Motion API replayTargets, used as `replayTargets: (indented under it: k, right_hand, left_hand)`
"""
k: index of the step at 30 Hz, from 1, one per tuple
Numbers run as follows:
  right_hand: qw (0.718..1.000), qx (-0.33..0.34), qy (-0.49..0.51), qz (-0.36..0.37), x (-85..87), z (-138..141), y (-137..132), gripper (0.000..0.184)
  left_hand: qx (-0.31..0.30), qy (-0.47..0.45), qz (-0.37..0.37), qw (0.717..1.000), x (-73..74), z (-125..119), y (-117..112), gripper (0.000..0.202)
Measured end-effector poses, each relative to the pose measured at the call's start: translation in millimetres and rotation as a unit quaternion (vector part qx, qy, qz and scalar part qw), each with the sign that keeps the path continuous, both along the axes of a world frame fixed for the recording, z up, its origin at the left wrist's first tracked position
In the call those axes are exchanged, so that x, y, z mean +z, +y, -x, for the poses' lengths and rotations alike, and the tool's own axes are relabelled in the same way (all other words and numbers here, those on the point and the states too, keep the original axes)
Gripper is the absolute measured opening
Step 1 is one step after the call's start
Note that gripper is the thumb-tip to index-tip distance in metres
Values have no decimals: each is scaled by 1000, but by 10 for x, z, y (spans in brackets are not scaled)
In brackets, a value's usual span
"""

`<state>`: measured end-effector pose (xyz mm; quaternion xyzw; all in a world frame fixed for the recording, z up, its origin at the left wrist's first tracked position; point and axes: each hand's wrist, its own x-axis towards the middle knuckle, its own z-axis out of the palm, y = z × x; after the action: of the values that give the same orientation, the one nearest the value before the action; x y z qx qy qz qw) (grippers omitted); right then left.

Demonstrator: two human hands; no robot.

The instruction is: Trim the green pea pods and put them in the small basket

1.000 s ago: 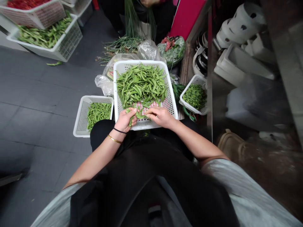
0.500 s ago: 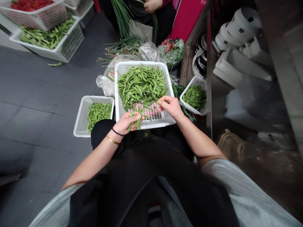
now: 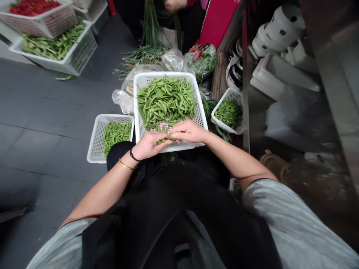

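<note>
The floor (image 3: 50, 108) is grey; hands (image 3: 150, 145) pinch pods (image 3: 164, 141).

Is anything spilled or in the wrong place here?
Yes, a bit. A green piece lies by itself on the dark floor, outside the white crate of greens. Tiny green bits also dot the dark clothing just below the big white basket, like dropped scraps.
</note>
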<state>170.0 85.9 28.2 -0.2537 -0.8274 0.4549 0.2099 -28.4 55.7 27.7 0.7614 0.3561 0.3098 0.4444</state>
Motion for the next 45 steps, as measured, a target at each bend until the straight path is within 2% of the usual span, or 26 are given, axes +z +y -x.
replayTargets:
  k: [1,3,5,7,9,10,11,13,14,15,17,19,21,23,26,28,29,31,34,36,39,41,42,45]
  right_hand:
    - [995,-36,57,72,-21,23,-8,39]
    - [966,-116,142,181,-107,53,-32,41]
    - [948,-171,159,217,-231,14,-31,41]
    - [959,-177,82,204,-365,-109,20,40]
    - [973,-130,-99,163,-495,-257,116,33]
    - [962,-97,-217,137,-559,-309,171,26]
    - [934,-62,-335,111,-624,-333,225,19]
    - [865,-16,-497,69,-762,-278,310,28]
    - [843,-9,-535,55,-834,-205,338,34]
    - [833,-7,-551,45,-904,-113,356,37]
    - [832,-10,-554,33,-1020,77,374,40]
    - [831,-12,-556,27,-1065,204,386,39]
    - [833,-5,-553,24,-1002,230,399,33]
    - [851,1,-525,9,-827,186,397,26]
    - [918,24,-394,-36,-450,131,310,25]
    - [955,33,-288,-63,-229,147,200,23]
    - [965,19,-253,-72,-151,164,140,22]
    - [972,-49,-210,-94,-76,196,22,25]
    - [963,-149,-164,-151,-106,209,-134,33]
    - [958,-163,-131,-196,-144,212,-233,34]
    - [970,-114,-66,-203,-134,226,-360,34]
    - [987,-70,-22,-144,-86,201,-391,31]
    - [992,-70,-9,-100,-61,165,-381,31]
    - [985,-175,-2,9,-1,-28,-276,34]
  left_hand:
    - [28,-13,-34,999,32,-17,-15,20]
    - [115,-61,-53,990,33,-37,-33,22]
    - [221,-135,-22,966,-39,-12,-14,24]
    - [319,-231,35,918,-143,71,52,23]
    - [363,-323,119,866,-233,188,141,22]
    - [359,-355,176,845,-266,244,183,22]
    - [342,-377,238,827,-289,290,217,23]
    - [284,-395,353,799,-311,339,248,20]
    - [255,-398,392,790,-315,341,246,17]
    - [227,-400,416,784,-317,331,234,17]
    - [181,-390,443,787,-320,292,191,23]
    - [158,-357,455,800,-327,252,140,26]
    - [176,-297,442,828,-341,219,92,28]
    - [216,-222,405,860,-363,176,54,29]
    - [241,-144,346,895,-399,69,20,29]
    - [244,-154,306,907,-400,-12,11,29]
    - [251,-176,291,906,-390,-46,9,28]
    - [272,-235,283,889,-349,-89,6,28]
    - [278,-299,322,854,-268,-106,-16,32]
    - [250,-311,354,846,-228,-107,-48,34]
    - [178,-311,392,847,-195,-95,-106,34]
    - [110,-292,411,857,-182,-59,-136,34]
    - [76,-276,418,862,-175,-32,-147,34]
    - [24,-237,431,870,-169,62,-157,34]
